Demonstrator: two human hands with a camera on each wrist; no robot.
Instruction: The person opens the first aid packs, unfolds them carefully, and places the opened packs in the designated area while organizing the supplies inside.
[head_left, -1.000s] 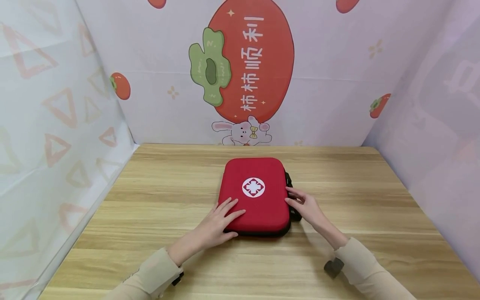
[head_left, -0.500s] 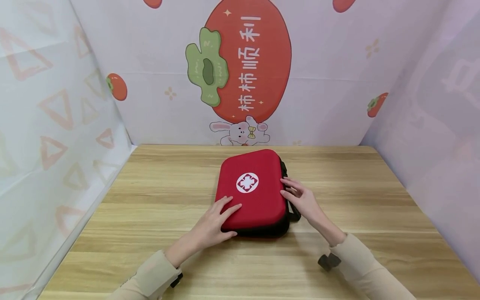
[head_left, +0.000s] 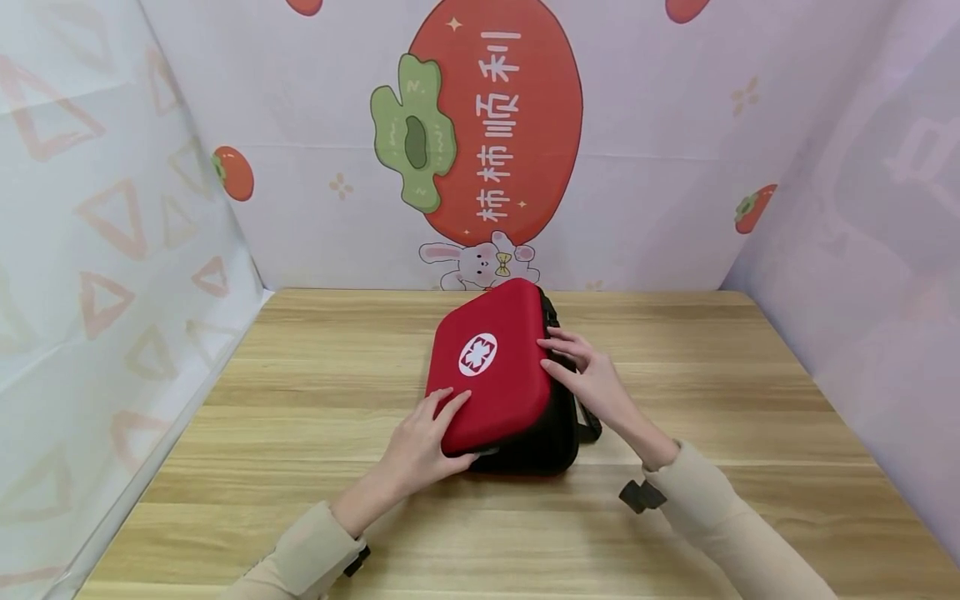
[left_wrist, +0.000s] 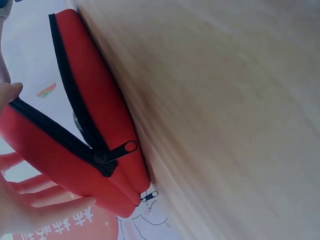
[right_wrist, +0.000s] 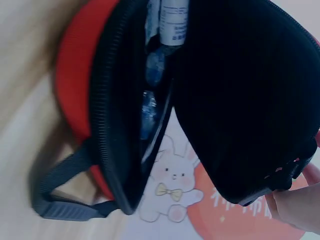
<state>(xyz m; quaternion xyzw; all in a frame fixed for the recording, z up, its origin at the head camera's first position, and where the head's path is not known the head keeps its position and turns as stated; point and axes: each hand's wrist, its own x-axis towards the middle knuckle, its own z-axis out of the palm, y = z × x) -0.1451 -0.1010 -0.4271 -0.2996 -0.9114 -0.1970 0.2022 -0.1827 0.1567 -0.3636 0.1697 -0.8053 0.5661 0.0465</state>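
A red zip-up first-aid case (head_left: 498,400) with a white cross emblem (head_left: 477,355) sits on the table, its lid tilted up from the right side. My right hand (head_left: 596,383) holds the lid's raised right edge, thumb at the inner side in the right wrist view. My left hand (head_left: 416,446) rests on the lid's lower left part with fingers extended, thumb by the front edge. In the right wrist view, a white printed tube (right_wrist: 174,22) and clear bluish packets (right_wrist: 155,67) show inside the black-lined base. The unzipped zipper pull (left_wrist: 130,146) hangs by the hinge side.
A black carry handle (right_wrist: 70,210) juts from the base's right side. The wood-grain table (head_left: 300,375) is bordered by a patterned cloth backdrop (head_left: 645,150) behind and at both sides.
The lid has gone from lying flat to tilted up, its right edge rising leftward with my right hand. My left hand stays on the lid's lower left, shifting only slightly.
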